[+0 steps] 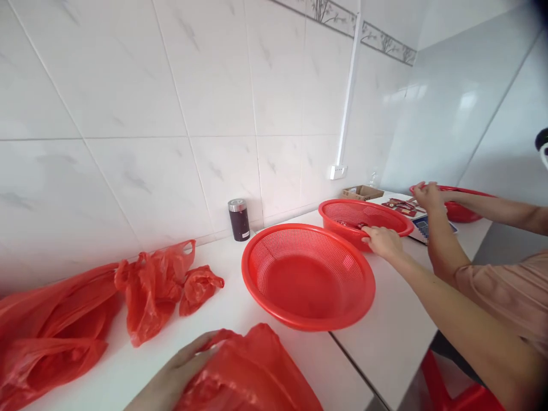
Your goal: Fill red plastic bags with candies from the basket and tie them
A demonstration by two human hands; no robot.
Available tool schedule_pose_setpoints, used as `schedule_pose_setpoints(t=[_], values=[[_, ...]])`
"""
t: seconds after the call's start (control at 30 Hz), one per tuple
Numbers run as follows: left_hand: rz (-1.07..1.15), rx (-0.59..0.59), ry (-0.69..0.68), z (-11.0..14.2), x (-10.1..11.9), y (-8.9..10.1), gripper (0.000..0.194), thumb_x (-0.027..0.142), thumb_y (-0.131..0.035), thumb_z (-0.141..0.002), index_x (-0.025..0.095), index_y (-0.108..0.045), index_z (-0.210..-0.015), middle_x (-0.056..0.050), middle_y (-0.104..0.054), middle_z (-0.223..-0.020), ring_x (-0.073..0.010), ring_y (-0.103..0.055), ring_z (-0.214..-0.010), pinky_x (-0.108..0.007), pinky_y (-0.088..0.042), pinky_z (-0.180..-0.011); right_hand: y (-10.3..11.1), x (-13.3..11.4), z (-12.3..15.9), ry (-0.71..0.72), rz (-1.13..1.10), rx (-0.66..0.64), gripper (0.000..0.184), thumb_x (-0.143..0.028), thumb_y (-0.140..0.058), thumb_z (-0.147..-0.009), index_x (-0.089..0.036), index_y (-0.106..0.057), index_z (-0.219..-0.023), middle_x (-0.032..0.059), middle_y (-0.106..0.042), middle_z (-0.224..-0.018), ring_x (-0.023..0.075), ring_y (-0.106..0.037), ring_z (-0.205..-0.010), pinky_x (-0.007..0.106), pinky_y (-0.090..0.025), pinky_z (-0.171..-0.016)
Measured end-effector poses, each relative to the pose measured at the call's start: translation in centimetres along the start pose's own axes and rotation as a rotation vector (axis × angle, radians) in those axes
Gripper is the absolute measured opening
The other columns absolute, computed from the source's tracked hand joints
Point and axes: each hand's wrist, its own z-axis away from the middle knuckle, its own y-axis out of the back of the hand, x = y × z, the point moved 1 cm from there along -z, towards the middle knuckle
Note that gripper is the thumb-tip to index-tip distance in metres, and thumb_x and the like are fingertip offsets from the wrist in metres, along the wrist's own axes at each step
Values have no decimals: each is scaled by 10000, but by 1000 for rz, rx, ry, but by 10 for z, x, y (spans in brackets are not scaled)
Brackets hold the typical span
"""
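Observation:
My left hand (177, 371) lies at the bottom edge with its fingers stretched flat on a red plastic bag (252, 377) on the white counter (385, 337). My right arm reaches in from the lower right. My right hand (383, 240) is curled over the near rim of the second red mesh basket (363, 216), which holds a few small dark red items. An empty, larger red mesh basket (308, 274) sits between my hands, touching the second one.
Crumpled red bags (162, 285) and a larger pile of them (47, 325) lie at the left. A dark jar (238, 220) stands by the tiled wall. A co-worker in a pink sleeve (505, 291) holds a third red basket (460, 208), near a cardboard box (362, 192).

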Motion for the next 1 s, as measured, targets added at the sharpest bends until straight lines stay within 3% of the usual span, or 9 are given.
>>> schedule_pose_setpoints(t=[0.1, 0.2, 0.4, 0.5, 0.57, 0.63, 0.7, 0.87, 1.0], values=[[40, -214, 119, -10, 16, -40, 414, 445, -668, -761, 223, -668, -1110, -67, -702, -1178, -297, -635, -1103, -386, -546, -894, 11, -1, -10, 23, 28, 59, 304, -245, -475, -895, -205, -620, -1159, 133, -663, -1081, 263, -611, -942, 365, -411, -751], [68, -405, 120, -28, 26, -64, 402, 376, -639, -794, 202, -628, -1156, -80, -711, -1151, -287, -655, -1069, -396, -527, -907, 37, 0, -10, 70, 50, 140, 324, -260, -415, -935, -191, -591, -1198, 138, -627, -1159, 267, -589, -993, 374, -395, -788], [199, -549, 35, -75, 26, -108, 605, 160, -569, -794, 247, -426, -1376, -88, -646, -1258, -262, -647, -1076, -405, -516, -906, 101, -8, 21, 227, 82, 305, 294, -282, -388, -954, -187, -615, -1114, 101, -655, -1041, 258, -584, -927, 361, -379, -766], [165, -644, -37, -80, 27, -134, 665, 133, -573, -782, 280, -399, -1406, -80, -605, -1316, -262, -635, -1092, -385, -514, -898, 126, -21, 41, 332, 45, 369, 275, -268, -397, -941, -191, -624, -1076, 84, -662, -980, 246, -591, -887, 354, -384, -748], [130, -626, -30, -76, 28, -140, 669, 170, -589, -796, 288, -378, -1420, -73, -612, -1309, -255, -635, -1091, -375, -511, -902, 139, -32, 55, 392, -6, 373, 265, -245, -402, -926, -198, -629, -1056, 76, -664, -959, 238, -596, -885, 361, -391, -775], [119, -565, -17, -66, 26, -133, 673, 218, -604, -809, 292, -357, -1431, -70, -621, -1300, -257, -635, -1091, -379, -514, -901, 151, -45, 70, 457, -62, 366, 266, -216, -401, -907, -208, -633, -1036, 68, -666, -941, 231, -601, -888, 371, -396, -807], [150, -486, -9, -53, 23, -113, 668, 264, -616, -817, 289, -357, -1432, -74, -626, -1295, -264, -632, -1101, -387, -516, -907, 163, -60, 89, 518, -115, 372, 277, -196, -400, -885, -222, -634, -1029, 62, -669, -943, 229, -605, -890, 379, -400, -818], [314, -139, 96, -8, 6, -31, 617, 430, -639, -802, 304, -449, -1375, -45, -653, -1266, -277, -602, -1156, -398, -506, -964, 191, -105, 146, 765, -290, 327, 319, -129, -417, -835, -256, -607, -1058, 54, -671, -976, 209, -601, -846, 335, -402, -729], [266, 178, 64, 39, -10, 29, 623, 589, -681, -683, 338, -591, -1245, 8, -654, -1263, -331, -536, -1224, -438, -548, -907, 197, -144, 184, 891, -412, 127, 271, -69, -412, -790, -235, -593, -904, 35, -626, -761, 167, -517, -636, 298, -342, -581]])
